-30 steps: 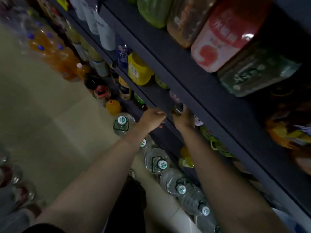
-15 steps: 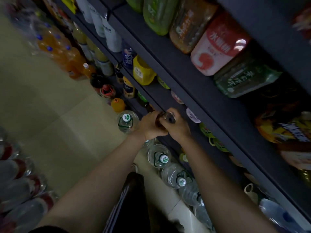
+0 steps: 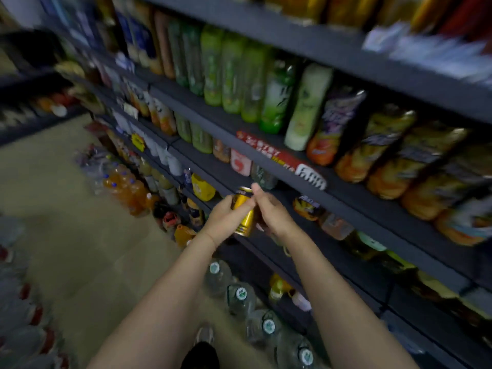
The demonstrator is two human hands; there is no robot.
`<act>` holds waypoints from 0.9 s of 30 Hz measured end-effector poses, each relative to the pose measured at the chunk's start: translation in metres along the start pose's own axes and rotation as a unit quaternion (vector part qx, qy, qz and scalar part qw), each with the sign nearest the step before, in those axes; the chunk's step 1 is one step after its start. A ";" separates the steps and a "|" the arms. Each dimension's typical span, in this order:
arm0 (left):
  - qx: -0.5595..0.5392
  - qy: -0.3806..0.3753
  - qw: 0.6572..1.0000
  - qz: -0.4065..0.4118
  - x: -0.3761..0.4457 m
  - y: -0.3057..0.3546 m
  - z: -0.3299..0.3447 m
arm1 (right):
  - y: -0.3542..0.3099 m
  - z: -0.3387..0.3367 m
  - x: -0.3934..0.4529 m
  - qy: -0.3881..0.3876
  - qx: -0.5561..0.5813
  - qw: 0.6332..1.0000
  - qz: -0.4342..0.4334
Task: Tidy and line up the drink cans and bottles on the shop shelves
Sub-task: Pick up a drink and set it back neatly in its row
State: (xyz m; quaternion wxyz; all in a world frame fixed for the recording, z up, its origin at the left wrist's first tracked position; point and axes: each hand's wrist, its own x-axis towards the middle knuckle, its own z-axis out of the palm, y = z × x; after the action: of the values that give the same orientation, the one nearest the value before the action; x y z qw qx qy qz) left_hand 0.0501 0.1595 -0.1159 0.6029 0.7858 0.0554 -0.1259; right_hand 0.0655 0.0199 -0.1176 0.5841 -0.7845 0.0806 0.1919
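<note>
Two hands on one can right now, so here's how I read it. My left hand [image 3: 226,222] has its fingers wrapped round the gold can [image 3: 243,214] from the left side, and my right hand [image 3: 271,211] is up against the can's other side with the fingers curled; one finger sticks up past the can's top rim. Whether the right hand really grips it or just steadies it, I can't tell, because the can itself blocks that side.

The can is in the air in front of the dark shelf edge [image 3: 266,179], not resting on anything. Its long axis is tilted, top leaning up and away toward the shelves, base pointing down and back at me. The bit that matters for whatever comes next: the shelving is ahead and to the right of the can, so the right hand is the nearer one to any shelf, and the can would need to come upright before it stands in a row.

Hard to make out: the whole view is smeared. The green bottles [image 3: 237,75] on the shelf above are readable as bottles, labels not at all. The orange packs [image 3: 386,155] further right are a blur. I can't see which gap the can belongs in; the shelf just behind the hands is dark and partly covered by them. The big water jugs [image 3: 241,296] sit on the floor below my arms.
</note>
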 end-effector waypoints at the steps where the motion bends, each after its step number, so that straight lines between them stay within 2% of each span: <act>1: -0.019 0.009 1.000 0.011 -0.008 0.024 0.004 | -0.015 -0.010 -0.016 0.004 0.028 0.999 -0.028; 5: -0.104 0.039 0.992 0.059 -0.028 0.116 0.014 | -0.075 -0.050 -0.076 0.030 0.010 0.985 -0.168; 8: -0.133 0.026 0.981 0.139 -0.055 0.179 0.023 | -0.113 -0.082 -0.112 0.065 0.022 0.963 -0.262; 13: -0.128 -0.013 0.951 0.280 -0.085 0.259 0.044 | -0.160 -0.131 -0.155 0.180 0.022 0.904 -0.387; 19: -0.112 -0.013 0.927 0.357 -0.091 0.301 0.055 | -0.196 -0.165 -0.176 0.315 -0.008 0.836 -0.449; 23: -0.096 0.021 0.925 0.367 -0.075 0.309 0.042 | -0.219 -0.170 -0.176 0.358 -0.028 0.822 -0.442; 27: -0.069 0.106 0.926 0.357 -0.041 0.309 0.014 | -0.249 -0.166 -0.163 0.371 -0.036 0.818 -0.438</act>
State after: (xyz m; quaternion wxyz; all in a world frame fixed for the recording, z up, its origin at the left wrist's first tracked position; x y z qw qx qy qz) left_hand 0.0826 0.0660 0.1799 0.6517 0.7186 -0.1564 0.1856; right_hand 0.0385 -0.0774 0.2081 0.5041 -0.7692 -0.0677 -0.3868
